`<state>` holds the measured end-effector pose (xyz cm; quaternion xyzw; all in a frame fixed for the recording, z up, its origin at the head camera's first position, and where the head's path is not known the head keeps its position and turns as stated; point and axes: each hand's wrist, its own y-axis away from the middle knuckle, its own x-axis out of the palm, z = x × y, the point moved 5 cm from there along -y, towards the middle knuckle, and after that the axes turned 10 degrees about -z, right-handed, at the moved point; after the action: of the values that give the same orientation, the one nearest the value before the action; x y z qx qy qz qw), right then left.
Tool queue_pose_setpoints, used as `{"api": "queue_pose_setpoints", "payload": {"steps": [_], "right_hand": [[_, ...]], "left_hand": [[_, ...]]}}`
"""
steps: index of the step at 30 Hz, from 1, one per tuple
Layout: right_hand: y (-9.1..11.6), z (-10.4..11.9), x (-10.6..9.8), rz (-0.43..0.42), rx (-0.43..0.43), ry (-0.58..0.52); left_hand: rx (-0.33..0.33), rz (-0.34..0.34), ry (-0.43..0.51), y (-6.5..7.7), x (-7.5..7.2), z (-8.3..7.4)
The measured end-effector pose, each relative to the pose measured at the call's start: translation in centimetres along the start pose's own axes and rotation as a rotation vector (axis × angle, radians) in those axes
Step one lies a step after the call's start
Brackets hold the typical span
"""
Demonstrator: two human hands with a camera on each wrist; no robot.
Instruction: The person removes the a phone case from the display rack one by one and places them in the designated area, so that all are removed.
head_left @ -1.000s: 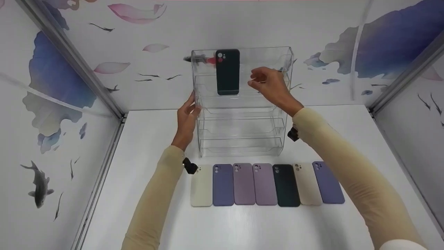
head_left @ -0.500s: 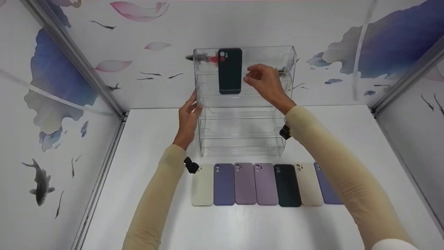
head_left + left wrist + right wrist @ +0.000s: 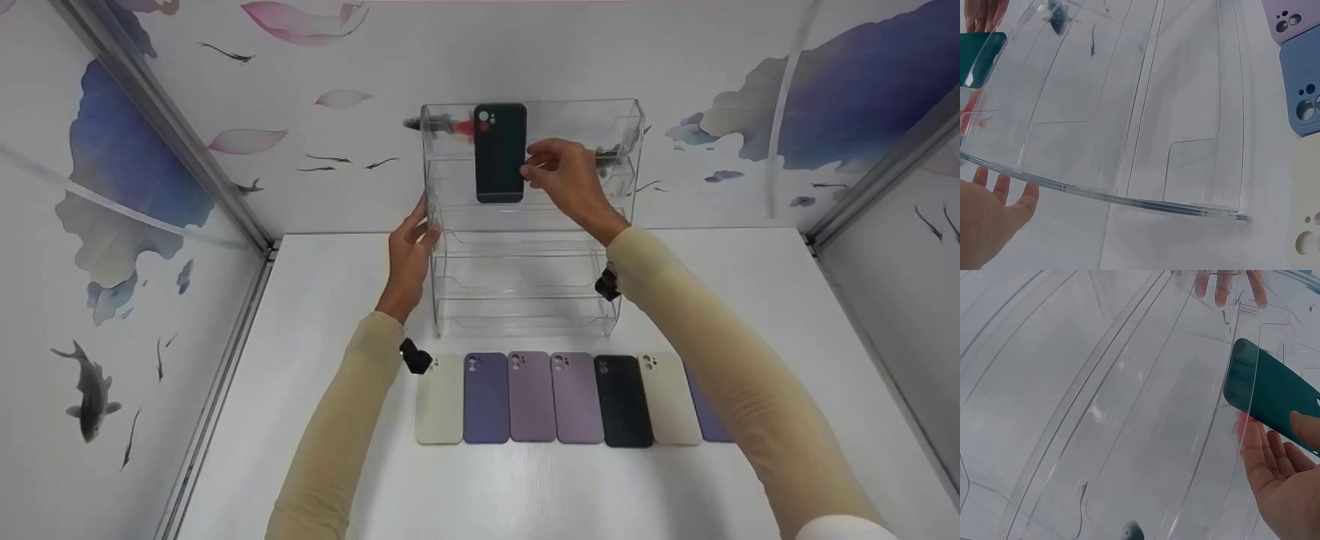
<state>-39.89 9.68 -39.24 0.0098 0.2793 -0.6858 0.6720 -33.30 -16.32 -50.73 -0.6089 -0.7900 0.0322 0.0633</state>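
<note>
A clear acrylic tiered rack (image 3: 525,300) stands against the back wall. In its top tier, left of centre, a dark green phone case (image 3: 500,154) leans upright, camera holes at the top. My left hand (image 3: 409,259) rests on the rack's left side, fingers spread along the wall; in the left wrist view its fingertips (image 3: 1030,194) meet the panel's edge. My right hand (image 3: 570,184) is at the green case's right edge, thumb and index finger bent towards it. In the right wrist view the thumb (image 3: 1306,427) overlaps the case's lower edge, the other fingers beside it.
In front of the rack several phone cases lie in a row: cream (image 3: 439,401), blue (image 3: 486,401), two purple (image 3: 532,397), dark green (image 3: 624,405) and beige (image 3: 669,401). Another blue case (image 3: 709,409) is partly hidden by the right sleeve. Printed walls enclose the white table (image 3: 525,487).
My right hand has moved left, from beside the green case to its right edge. The left hand stays on the rack's side, and the green case keeps its place.
</note>
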Motion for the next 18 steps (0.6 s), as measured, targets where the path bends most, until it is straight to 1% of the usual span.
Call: {"api": "queue_pose_setpoints", "payload": {"steps": [4, 11, 18], "right_hand": [[-0.1, 0.14, 0.08, -0.018, 0.004, 0.0], [-0.46, 0.29, 0.43, -0.098, 0.017, 0.03], [-0.47, 0.44, 1.03, -0.119, 0.01, 0.018]], "left_hand": [[0.006, 0.003, 0.013, -0.01, 0.04, 0.0], [0.018, 0.006, 0.01, -0.06, 0.01, -0.13], [0.011, 0.014, 0.026, 0.05, -0.01, 0.1]]}}
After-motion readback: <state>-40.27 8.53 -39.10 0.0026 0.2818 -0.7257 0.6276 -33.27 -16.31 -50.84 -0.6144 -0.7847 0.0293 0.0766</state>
